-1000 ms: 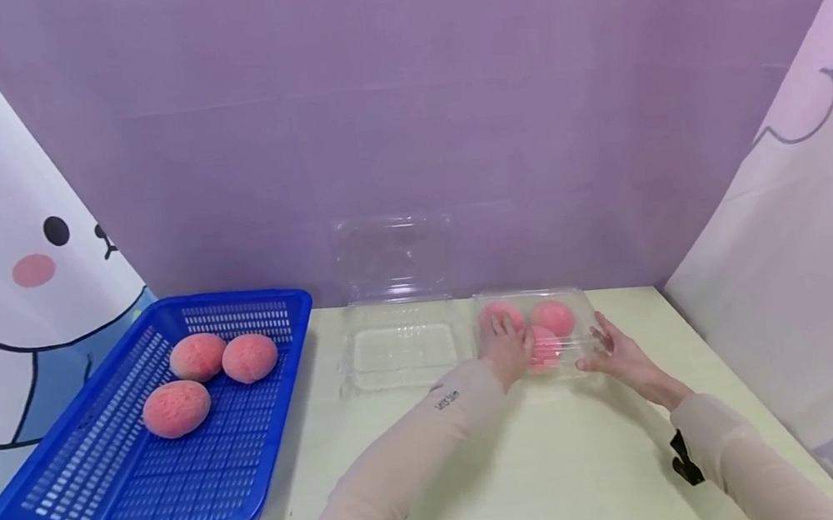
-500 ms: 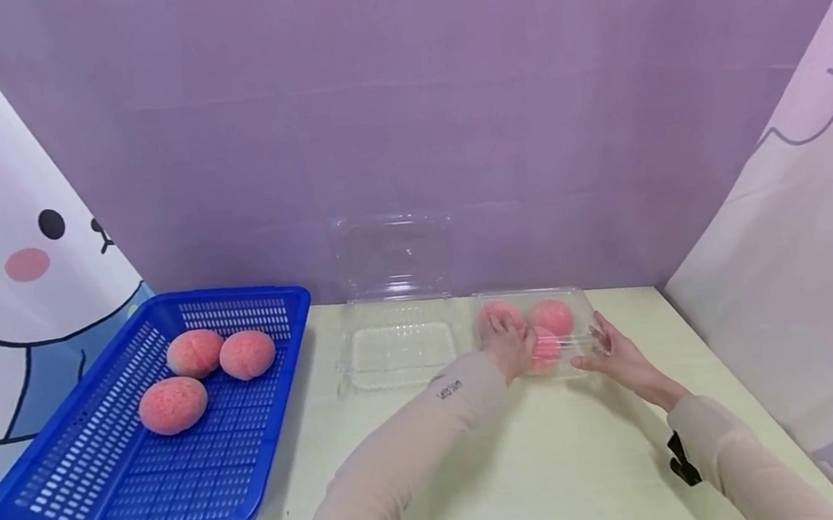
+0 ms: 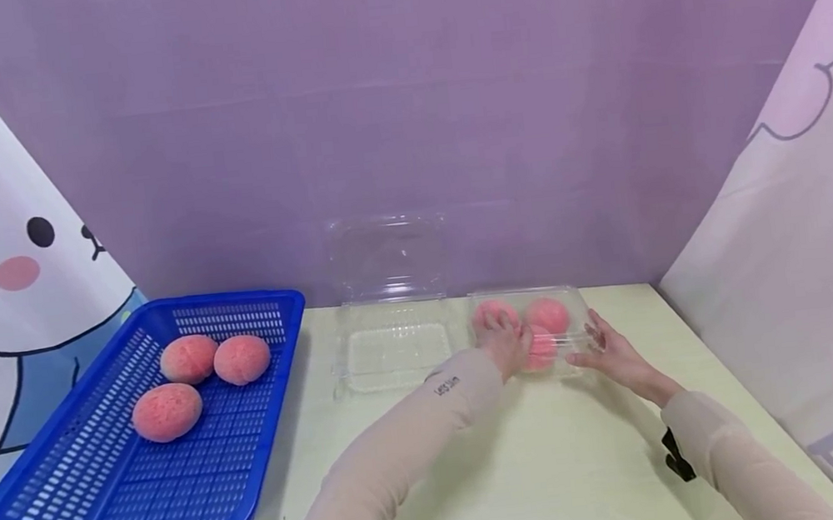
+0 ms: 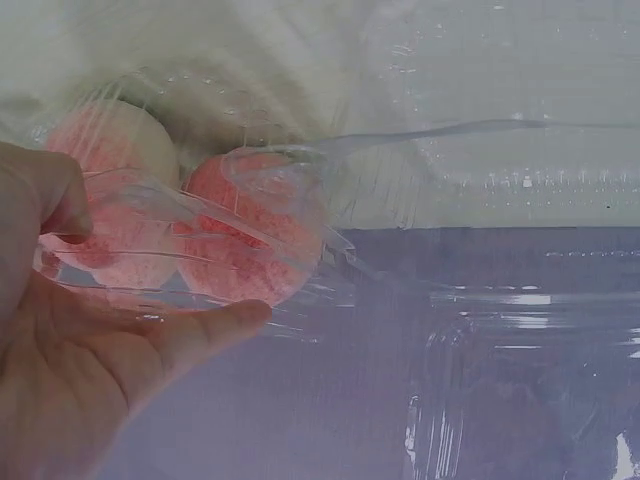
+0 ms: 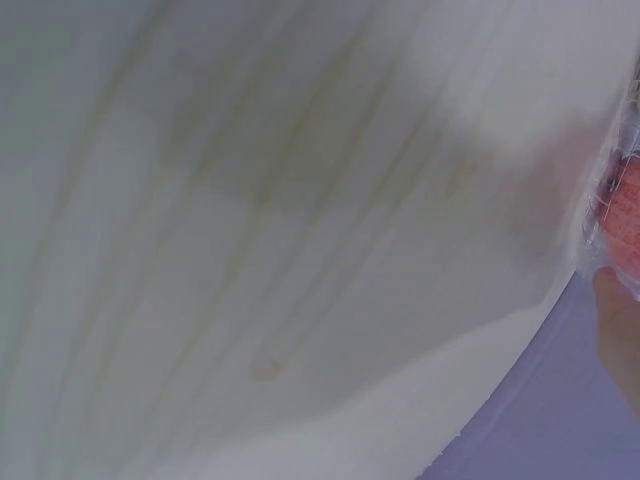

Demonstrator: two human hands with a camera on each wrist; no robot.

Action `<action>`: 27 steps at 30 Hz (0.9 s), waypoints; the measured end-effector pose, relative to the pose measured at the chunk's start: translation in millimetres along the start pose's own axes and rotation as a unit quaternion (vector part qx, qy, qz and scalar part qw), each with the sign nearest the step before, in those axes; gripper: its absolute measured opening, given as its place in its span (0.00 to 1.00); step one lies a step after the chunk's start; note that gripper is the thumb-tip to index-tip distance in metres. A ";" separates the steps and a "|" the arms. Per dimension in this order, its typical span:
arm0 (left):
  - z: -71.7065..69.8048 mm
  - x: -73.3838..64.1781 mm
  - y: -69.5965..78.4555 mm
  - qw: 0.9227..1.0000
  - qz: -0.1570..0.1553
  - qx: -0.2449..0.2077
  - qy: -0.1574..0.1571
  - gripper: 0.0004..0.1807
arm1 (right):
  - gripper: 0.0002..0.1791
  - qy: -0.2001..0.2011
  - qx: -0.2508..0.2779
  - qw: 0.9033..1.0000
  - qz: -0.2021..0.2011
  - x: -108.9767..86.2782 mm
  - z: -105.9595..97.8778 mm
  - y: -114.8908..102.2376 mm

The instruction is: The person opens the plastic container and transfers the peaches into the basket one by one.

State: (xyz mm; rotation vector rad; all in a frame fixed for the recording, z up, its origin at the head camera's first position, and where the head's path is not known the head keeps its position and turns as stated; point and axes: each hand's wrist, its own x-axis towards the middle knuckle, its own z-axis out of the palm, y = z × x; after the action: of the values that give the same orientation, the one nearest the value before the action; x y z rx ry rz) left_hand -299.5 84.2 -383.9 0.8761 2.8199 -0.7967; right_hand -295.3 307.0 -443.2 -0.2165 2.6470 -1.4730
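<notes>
Left grip (image 3: 506,350) is pinching the clear clamshell (image 3: 575,312), right grip (image 3: 616,358) is lying spread at its side; pressing evenly is advisable.

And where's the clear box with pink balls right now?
In the head view, the clear box sits right of centre, beside the open box, with the left hand on it and the right hand at its right end.
</notes>
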 end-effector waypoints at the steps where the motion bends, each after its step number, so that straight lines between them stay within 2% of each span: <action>1: -0.4 -1.0 -0.3 1.000 0.000 -0.004 -0.001 0.36 | 0.56 0.001 0.000 1.000 0.000 0.2 0.0 0.1; 9: -5.2 -3.4 -4.8 1.000 0.010 -0.006 0.002 0.37 | 0.56 0.006 0.005 1.000 -0.005 3.1 -0.4 -1.4; 14: -12.8 -2.8 -9.6 0.996 0.015 -0.089 0.008 0.32 | 0.57 0.003 0.014 1.000 0.003 1.3 -0.7 -1.0; 16: -15.0 -2.4 -10.7 0.995 0.019 -0.097 0.009 0.32 | 0.57 0.004 0.020 1.000 0.006 -0.4 -1.0 -0.1; 18: -12.5 -1.3 -9.3 0.997 0.022 -0.072 0.007 0.34 | 0.57 0.006 0.024 1.000 0.006 -2.0 -0.9 0.2; 23: 3.1 5.1 -2.8 1.000 0.007 0.006 0.018 0.34 | 0.57 0.004 0.025 1.000 0.012 -3.2 -0.4 1.0; 27: 5.2 1.8 -0.6 1.000 0.000 0.019 0.023 0.36 | 0.58 0.001 0.014 1.000 0.021 -3.8 0.5 -1.2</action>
State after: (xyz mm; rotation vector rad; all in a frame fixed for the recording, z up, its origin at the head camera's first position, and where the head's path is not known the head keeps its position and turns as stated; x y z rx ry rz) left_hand -301.7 82.1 -388.4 0.9118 2.8531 -0.8447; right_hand -291.4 306.7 -442.4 -0.1562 2.6127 -1.4972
